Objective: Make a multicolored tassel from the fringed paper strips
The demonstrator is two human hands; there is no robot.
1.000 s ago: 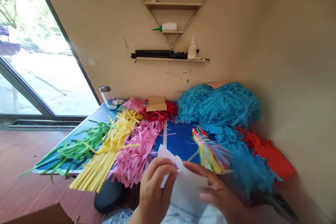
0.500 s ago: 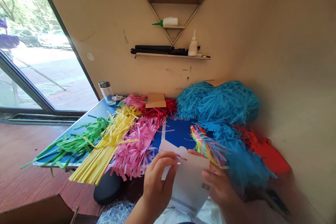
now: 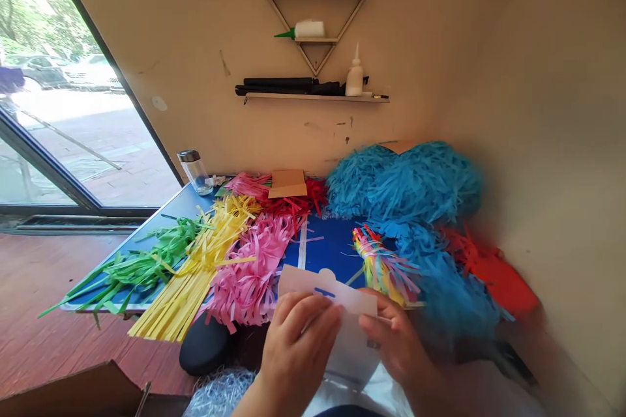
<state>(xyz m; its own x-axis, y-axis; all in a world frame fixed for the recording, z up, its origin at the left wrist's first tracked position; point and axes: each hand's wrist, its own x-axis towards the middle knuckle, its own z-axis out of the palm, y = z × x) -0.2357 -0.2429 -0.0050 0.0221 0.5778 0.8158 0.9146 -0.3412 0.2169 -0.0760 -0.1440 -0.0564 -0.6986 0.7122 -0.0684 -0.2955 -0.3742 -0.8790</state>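
A whitish, translucent packaging bag with a hang-hole slot in its top flap is held low in front of me. My left hand pinches the bag just below the slot, fingers bent over its front. At the bag's right edge my right hand grips it between thumb and fingers. Just beyond the right hand lies a bundle of multicoloured paper strips. Pink shredded strips lie to the left of the bag on the blue table.
Yellow strips and green strips cover the table's left side. A glass jar stands at the back. Blue shredded paper is heaped at the right, near red strips. A cardboard box is at lower left.
The bag's top flap has moved left and tipped toward me, showing its slot more clearly. My left hand has closed onto the bag. My right hand keeps its grip at the right edge.
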